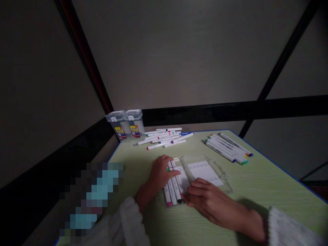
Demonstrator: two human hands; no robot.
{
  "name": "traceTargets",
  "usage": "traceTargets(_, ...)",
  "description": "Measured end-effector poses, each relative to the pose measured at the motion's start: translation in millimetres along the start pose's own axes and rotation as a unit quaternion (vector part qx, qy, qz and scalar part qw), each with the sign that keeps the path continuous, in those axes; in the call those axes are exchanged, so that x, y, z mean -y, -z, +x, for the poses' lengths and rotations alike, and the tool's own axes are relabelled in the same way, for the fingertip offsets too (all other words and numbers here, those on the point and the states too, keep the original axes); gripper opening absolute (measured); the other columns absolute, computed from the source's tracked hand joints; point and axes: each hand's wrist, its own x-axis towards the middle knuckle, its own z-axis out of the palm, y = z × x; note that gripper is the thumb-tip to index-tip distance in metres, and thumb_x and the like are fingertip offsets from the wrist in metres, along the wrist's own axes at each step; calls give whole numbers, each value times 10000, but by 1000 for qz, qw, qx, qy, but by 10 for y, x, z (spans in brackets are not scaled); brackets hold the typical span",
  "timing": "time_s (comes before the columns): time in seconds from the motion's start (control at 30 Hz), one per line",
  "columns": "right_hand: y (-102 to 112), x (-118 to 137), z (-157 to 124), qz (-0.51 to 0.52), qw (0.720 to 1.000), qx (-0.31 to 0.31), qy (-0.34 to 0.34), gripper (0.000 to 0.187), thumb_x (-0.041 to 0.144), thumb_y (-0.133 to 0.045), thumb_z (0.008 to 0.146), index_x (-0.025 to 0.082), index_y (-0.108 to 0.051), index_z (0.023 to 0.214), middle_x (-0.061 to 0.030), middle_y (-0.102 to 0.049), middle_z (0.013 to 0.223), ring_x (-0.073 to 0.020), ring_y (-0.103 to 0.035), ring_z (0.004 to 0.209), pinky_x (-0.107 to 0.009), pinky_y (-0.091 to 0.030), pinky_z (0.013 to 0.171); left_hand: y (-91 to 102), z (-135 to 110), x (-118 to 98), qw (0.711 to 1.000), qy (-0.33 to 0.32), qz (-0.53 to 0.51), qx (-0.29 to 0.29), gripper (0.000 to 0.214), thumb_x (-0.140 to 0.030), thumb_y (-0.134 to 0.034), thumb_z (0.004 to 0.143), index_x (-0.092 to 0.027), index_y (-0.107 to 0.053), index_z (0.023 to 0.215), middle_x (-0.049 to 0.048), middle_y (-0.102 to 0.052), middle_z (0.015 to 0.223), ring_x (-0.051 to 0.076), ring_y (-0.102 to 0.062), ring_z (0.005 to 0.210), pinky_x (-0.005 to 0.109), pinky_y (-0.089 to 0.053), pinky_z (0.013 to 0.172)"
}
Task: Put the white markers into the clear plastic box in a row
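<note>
A clear plastic marker case [205, 167] lies open on the green table [269, 184], with a white paper sheet inside. A few white markers [173, 186] lie in its left half. My left hand [160, 172] rests on those markers, fingers curled over them. My right hand [205, 200] lies just right of the markers' near ends, its fingers bent and touching the case's near edge by the marker tips.
A loose pile of white markers [164, 137] lies at the far middle of the table. A row of several markers [228, 147] lies at the far right. Two clear plastic boxes [126, 124] stand at the far left corner. A dark rail runs behind the table.
</note>
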Motion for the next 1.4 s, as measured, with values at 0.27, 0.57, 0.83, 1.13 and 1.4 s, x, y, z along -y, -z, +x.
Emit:
traceTargets(0.27,8,7,3,-12,999,-33,14,293,192,-294,912,166,-584,944,-34,-571,724,-159,-498,705,-303,-360,703,6,-14,3,1000,-7,-22,-15,377,-291,-710,572,-171,-574,903,33,-586,901,184,-533,864,321,-412,797)
traceTargets(0.57,-69,-24,-19,-58,996,-63,34,257,198,-329,905,155,-580,939,-31,-577,708,-163,-503,686,-306,-356,666,94,101,199,987,32,-65,-144,148,-216,-623,655,-167,-557,779,28,-576,851,165,-531,849,338,-421,819)
traceTargets(0.83,-46,-16,-12,-43,997,-56,26,270,208,-320,907,161,-572,990,-30,-588,718,-166,-517,694,-308,-372,684,91,116,286,987,33,-43,-150,104,-214,-590,682,-162,-550,764,31,-575,836,163,-525,841,334,-419,815)
traceTargets(1.13,-24,-1,-5,-42,996,-66,29,306,212,-283,914,165,-580,970,-37,-593,723,-168,-528,708,-311,-374,704,56,198,345,986,26,-42,-158,67,-172,-570,683,-162,-557,748,25,-581,815,158,-532,824,327,-422,805)
traceTargets(1.4,-30,1,1,-53,998,-40,20,232,191,-340,894,173,-563,957,-17,-579,712,-161,-502,692,-299,-349,680,33,505,396,991,8,-52,-123,151,-113,-546,664,-152,-577,806,37,-589,888,164,-539,907,331,-404,873)
